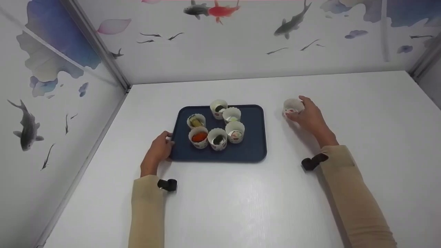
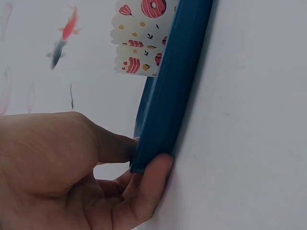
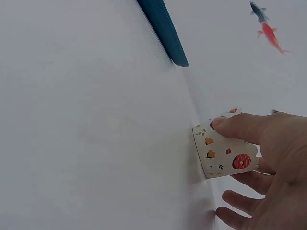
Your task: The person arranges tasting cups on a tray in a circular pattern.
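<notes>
My left hand (image 1: 159, 148) grips the left edge of a dark blue tray (image 1: 254, 137); in the left wrist view the thumb lies over the rim and fingers reach beneath it. Several white paper baking cups with scalloped rims stand on the tray. An orange-red item fills the front-left cup (image 1: 199, 138), and a yellowish one lies in the cup (image 1: 195, 120) behind it. Right of the tray, my right hand (image 1: 311, 119) holds another printed paper cup (image 3: 225, 151) between thumb and fingers, its base at the table surface. Red and orange prints show on its side.
The white table (image 1: 224, 199) runs back to a white wall (image 1: 241, 44) painted with fish and petals. A second painted wall (image 1: 44, 113) rises along the left side. A dark wrist camera (image 1: 167, 185) sits on my left sleeve, another camera (image 1: 314, 162) on the right.
</notes>
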Demonstrator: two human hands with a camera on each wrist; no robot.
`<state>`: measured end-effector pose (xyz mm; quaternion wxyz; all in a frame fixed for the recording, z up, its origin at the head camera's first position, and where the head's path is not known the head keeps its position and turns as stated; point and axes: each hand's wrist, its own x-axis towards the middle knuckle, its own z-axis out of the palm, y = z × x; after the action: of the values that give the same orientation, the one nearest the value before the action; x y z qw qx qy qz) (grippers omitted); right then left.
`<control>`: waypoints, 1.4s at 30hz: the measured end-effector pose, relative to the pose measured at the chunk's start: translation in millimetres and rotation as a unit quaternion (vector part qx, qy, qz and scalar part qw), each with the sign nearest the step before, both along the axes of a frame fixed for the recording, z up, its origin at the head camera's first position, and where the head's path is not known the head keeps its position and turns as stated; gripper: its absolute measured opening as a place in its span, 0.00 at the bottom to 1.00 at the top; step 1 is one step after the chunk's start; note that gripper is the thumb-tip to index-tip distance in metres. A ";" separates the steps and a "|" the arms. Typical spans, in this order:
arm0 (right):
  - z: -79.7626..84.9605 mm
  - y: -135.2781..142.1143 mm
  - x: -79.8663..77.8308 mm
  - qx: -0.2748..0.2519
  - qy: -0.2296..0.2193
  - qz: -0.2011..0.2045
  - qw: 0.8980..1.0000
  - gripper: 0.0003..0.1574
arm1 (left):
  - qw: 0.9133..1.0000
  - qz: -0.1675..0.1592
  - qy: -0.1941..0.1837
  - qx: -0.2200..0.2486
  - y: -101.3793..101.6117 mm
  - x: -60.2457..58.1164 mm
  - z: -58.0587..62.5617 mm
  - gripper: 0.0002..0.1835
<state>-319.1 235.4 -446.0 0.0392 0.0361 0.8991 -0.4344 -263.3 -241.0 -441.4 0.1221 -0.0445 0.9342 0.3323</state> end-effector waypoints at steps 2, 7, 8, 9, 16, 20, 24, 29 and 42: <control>-0.2 -1.0 0.1 -0.001 -0.001 -0.001 1.000 0.55 | 1.000 0.000 -0.001 -0.001 0.3 0.4 0.0 0.22; -0.5 -3.6 0.9 -0.007 0.000 -0.005 1.000 0.55 | 1.000 0.002 -0.006 0.008 0.4 1.0 1.2 0.22; -0.3 -4.2 1.6 -0.009 0.003 -0.006 1.000 0.55 | 1.000 0.003 -0.006 0.011 0.1 1.1 1.4 0.22; -0.5 -4.4 2.2 -0.011 0.006 -0.006 1.000 0.55 | 1.000 0.004 -0.008 0.015 -0.3 1.0 1.1 0.22; 2.4 -6.4 6.4 -0.022 0.026 -0.012 0.999 0.53 | 1.000 0.007 -0.014 0.026 -2.7 1.1 -3.0 0.22; 9.1 -6.8 7.2 -0.025 0.025 -0.021 0.999 0.53 | 1.000 0.004 -0.008 0.016 -1.6 0.7 -3.3 0.22; 15.8 -8.2 9.5 -0.028 0.033 -0.029 0.999 0.53 | 1.000 0.003 -0.006 0.015 0.1 0.5 -3.7 0.22; 21.9 -12.6 12.7 -0.027 0.052 -0.027 0.998 0.53 | 1.000 0.007 -0.008 0.016 1.1 0.8 -2.9 0.22; 29.6 -35.8 15.4 -0.037 0.084 0.019 0.996 0.48 | 0.999 0.008 -0.013 0.033 -0.1 0.9 0.4 0.22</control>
<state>-303.7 199.6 -416.4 -0.0272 -0.0187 0.8831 -0.4681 -262.4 -241.1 -441.0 0.1328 -0.0517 0.9208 0.3632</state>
